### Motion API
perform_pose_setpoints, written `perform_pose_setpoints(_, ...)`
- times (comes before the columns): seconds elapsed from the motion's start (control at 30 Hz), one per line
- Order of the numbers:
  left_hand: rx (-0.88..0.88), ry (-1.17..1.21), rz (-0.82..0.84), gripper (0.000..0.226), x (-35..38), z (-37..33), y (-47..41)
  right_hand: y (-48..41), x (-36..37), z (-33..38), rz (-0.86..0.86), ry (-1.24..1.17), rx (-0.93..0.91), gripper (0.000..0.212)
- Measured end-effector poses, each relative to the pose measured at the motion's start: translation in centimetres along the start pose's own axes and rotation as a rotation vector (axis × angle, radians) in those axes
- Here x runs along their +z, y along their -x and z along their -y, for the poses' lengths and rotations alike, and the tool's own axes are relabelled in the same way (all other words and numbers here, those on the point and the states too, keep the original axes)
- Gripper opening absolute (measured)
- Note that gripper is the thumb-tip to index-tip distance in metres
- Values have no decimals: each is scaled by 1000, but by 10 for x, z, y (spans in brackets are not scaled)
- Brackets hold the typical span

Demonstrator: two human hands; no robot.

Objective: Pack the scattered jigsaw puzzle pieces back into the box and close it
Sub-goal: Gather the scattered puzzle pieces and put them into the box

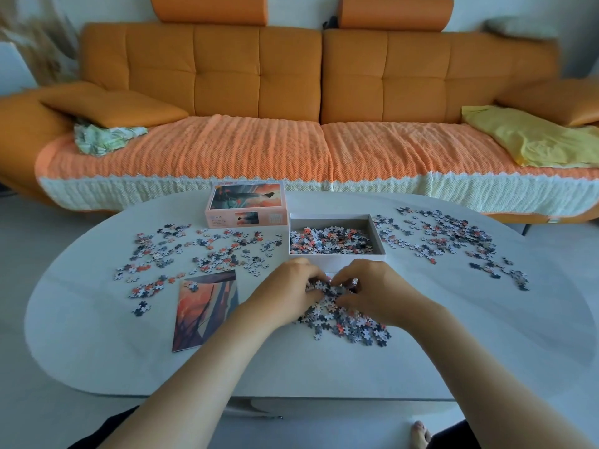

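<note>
Head: left hand (pixel 290 283), right hand (pixel 376 288) around pieces (pixel 345 320) beside box (pixel 334 260) wall

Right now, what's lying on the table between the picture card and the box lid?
In the head view, scattered puzzle pieces lie on the table between the picture card and the box lid; nothing else sits there.

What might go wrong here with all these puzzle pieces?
1. The left hand and right hand grip the pile; a handful lifted over the box wall could shed pieces.
2. The right scatter spreads toward the table edge; a sweep might push some off.
3. One piece lies on the print and could get missed.
</note>
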State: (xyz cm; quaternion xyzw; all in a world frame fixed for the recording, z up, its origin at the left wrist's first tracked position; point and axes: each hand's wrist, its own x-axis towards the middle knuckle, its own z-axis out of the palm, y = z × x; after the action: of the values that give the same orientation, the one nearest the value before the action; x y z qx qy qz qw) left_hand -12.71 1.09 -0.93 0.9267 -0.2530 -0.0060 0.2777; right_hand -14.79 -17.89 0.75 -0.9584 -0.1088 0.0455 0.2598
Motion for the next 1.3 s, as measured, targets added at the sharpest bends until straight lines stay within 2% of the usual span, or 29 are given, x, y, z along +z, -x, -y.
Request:
perform_pose_setpoints(0.07,-12,30,-37,22,-3,1,-1,-2,-1,1,-31,-64,13,16)
perform_pose_setpoints(0.3,-76,186,-107,20,-20,2,-16,-20,-12,8,-115,-193,17,17)
perform_pose_setpoints(0.37,-87,217,-170,22,-26,4,-25,-29,-17,9,-215,-274,-5,15)
perform_pose_setpoints(0.43,-74,222,-245,25,-30,6,-36,-41,-19,9,-384,-294,-49,12)
perform_pose_setpoints(0.5,-58,187,-315,25,-30,9,-49,-52,-17,9,-543,-238,-88,13)
perform_pose_setpoints(0.57,-63,148,-348,25,-26,14,-60,-63,-12,5,-612,-167,-105,15)
perform_pose_setpoints(0.63,-70,125,-314,28,-21,16,-68,-70,-5,-2,-561,-102,-77,16)
perform_pose_setpoints(0.7,-51,94,-245,32,-16,17,-72,-73,-1,-7,-406,4,-24,20)
perform_pose_setpoints(0.77,-24,65,-205,34,-14,17,-73,-72,0,-9,-324,100,-14,25)
perform_pose_setpoints(0.9,56,-98,-242,26,-18,23,-68,-65,-4,-7,-324,132,-107,26)
perform_pose_setpoints(0.97,92,-227,-178,23,-20,27,-62,-60,-5,-4,-216,107,-131,29)
perform_pose_setpoints(1.03,97,-282,-79,30,-21,27,-56,-55,-6,-4,-138,115,-114,32)
perform_pose_setpoints(1.1,114,-281,-35,36,-20,25,-50,-53,-6,-6,-145,138,-122,31)
perform_pose_setpoints(1.17,140,-245,-40,39,-19,22,-44,-51,-5,-11,-236,119,-176,29)
perform_pose_setpoints(1.3,199,-183,-190,32,-23,23,-31,-42,-9,-9,-443,131,-319,31)
